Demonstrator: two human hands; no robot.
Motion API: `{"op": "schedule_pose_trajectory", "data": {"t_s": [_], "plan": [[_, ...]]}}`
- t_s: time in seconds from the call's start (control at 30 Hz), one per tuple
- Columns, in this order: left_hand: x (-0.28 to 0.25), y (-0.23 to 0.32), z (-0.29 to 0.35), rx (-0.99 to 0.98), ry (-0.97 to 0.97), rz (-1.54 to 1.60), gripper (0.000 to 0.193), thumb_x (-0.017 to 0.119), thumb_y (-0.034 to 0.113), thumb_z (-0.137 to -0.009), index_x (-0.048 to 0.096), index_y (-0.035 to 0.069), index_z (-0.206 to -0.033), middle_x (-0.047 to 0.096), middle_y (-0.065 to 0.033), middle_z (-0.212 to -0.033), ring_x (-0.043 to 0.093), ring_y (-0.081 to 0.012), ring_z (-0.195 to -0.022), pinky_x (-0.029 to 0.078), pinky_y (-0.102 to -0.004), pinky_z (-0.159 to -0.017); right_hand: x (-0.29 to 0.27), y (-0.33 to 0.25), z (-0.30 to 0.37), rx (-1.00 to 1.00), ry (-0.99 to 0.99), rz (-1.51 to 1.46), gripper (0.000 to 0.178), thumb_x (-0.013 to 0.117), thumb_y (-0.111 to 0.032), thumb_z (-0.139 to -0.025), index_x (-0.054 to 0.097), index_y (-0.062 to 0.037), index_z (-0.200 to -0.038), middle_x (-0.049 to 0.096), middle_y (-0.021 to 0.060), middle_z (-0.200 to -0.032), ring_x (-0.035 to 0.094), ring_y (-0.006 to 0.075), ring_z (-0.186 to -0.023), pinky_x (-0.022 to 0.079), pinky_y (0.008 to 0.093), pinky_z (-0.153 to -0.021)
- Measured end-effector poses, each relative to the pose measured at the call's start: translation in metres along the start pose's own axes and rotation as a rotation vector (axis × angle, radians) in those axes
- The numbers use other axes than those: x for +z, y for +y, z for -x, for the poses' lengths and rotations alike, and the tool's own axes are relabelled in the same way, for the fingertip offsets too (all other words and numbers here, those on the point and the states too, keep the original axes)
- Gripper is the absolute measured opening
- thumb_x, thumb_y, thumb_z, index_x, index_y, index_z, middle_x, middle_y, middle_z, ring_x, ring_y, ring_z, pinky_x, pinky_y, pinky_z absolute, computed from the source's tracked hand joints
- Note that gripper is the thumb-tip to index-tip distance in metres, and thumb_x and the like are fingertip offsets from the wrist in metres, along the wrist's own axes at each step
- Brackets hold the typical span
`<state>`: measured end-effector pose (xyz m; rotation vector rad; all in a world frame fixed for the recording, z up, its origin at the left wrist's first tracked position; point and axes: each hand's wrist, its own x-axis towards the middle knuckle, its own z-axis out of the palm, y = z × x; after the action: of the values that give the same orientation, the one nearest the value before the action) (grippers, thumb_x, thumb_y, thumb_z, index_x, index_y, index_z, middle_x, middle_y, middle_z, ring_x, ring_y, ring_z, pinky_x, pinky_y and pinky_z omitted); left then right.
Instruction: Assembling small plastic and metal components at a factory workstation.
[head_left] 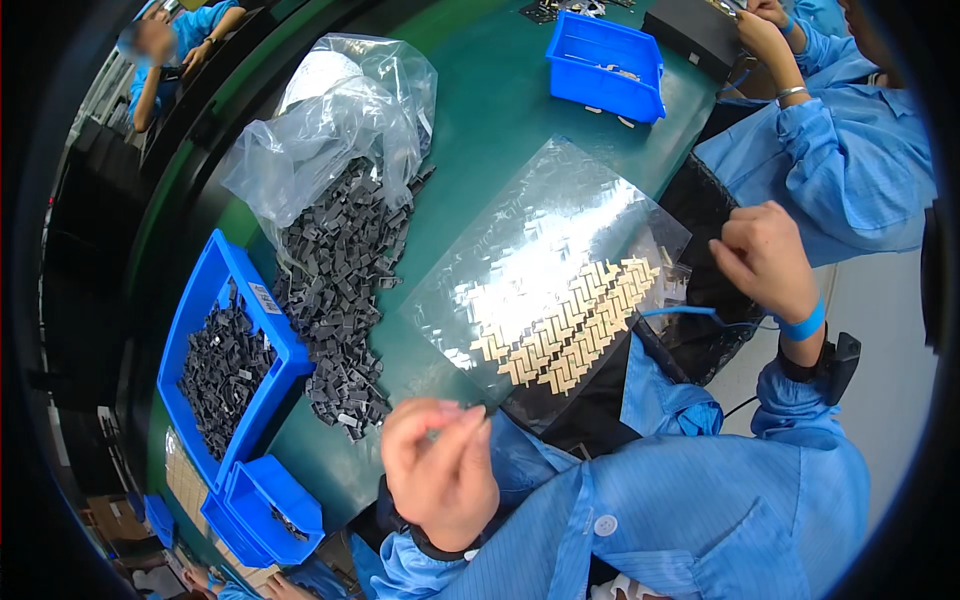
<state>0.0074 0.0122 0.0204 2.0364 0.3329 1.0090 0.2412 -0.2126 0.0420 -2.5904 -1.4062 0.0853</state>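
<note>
The left grip [440,475] is pinched almost closed, and the right grip [768,258] is curled in; I cannot tell if either has anything. Between them, flat tan pieces [590,320] make zigzag rows on a shiny clear sheet [560,170]. Left of it, small dark blocks [345,270] heap on the smooth green table [480,110], beside a blue bin [178,335]. Its white label [265,298] is too small to read.

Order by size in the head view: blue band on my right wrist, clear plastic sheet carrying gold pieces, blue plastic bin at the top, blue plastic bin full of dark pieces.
Largest: clear sheet
Bin of dark pieces
Top bin
Blue band
</note>
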Motion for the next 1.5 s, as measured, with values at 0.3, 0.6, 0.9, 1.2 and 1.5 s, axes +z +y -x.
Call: {"op": "schedule_pose_trajectory", "data": {"t_s": [0.3, 0.6, 0.9, 1.2, 1.5], "plan": [[-0.011, 0.003, 0.004, 0.64, -0.23, -0.541, 0.028, 0.07, 0.004, -0.069, 0.062, 0.01, -0.095, 0.05, -0.0012, -0.076, 0.049, -0.0182, -0.067, 0.038, -0.0362, -0.069, 0.037, -0.102, -0.028, -0.211, -0.008, -1.324, 0.013, 0.061, -0.014, -0.083, 0.059, -0.0011, -0.082, 0.056, 0.0067, -0.08, 0.052, 0.0147, -0.069, 0.041, 0.0266, -0.062], [-0.013, 0.0, 0.01, 0.694, -0.241, -0.615, 0.027, 0.07, 0.003, -0.064, 0.065, 0.012, -0.09, 0.053, 0.0001, -0.081, 0.054, -0.0157, -0.073, 0.035, -0.0349, -0.074, 0.054, -0.125, -0.039, -0.182, -0.332, -1.58, 0.012, 0.062, -0.013, -0.082, 0.059, -0.0009, -0.08, 0.054, 0.0014, -0.075, 0.045, 0.0058, -0.062, 0.038, 0.0214, -0.056], [-0.019, -0.021, -0.004, 0.445, -0.247, -0.716, 0.03, 0.075, 0.014, -0.067, 0.062, 0.009, -0.094, 0.052, -0.004, -0.083, 0.052, -0.0211, -0.079, 0.036, -0.0373, -0.074, 0.058, -0.121, -0.047, -0.147, 0.072, -1.255, 0.007, 0.059, -0.005, -0.081, 0.057, 0.0008, -0.078, 0.054, 0.005, -0.078, 0.052, 0.0109, -0.067, 0.043, 0.0236, -0.061], [-0.046, -0.071, -0.03, 0.043, -0.234, -0.939, 0.014, 0.069, 0.008, -0.068, 0.064, 0.002, -0.08, 0.055, -0.0069, -0.081, 0.052, -0.0232, -0.077, 0.038, -0.0343, -0.069, 0.056, -0.12, -0.049, -0.141, 0.103, -1.278, 0.005, 0.059, -0.003, -0.08, 0.057, 0.0021, -0.079, 0.053, 0.0057, -0.077, 0.052, 0.011, -0.067, 0.043, 0.0238, -0.06], [-0.044, -0.067, -0.034, 0.09, -0.1, -0.839, 0.007, 0.066, 0.001, -0.07, 0.062, 0.0, -0.076, 0.056, -0.0087, -0.079, 0.053, -0.0222, -0.073, 0.04, -0.0313, -0.065, 0.059, -0.117, -0.048, -0.156, 0.113, -1.263, 0.005, 0.06, -0.003, -0.079, 0.058, 0.0019, -0.079, 0.053, 0.006, -0.077, 0.053, 0.0121, -0.068, 0.043, 0.0252, -0.06]]}}
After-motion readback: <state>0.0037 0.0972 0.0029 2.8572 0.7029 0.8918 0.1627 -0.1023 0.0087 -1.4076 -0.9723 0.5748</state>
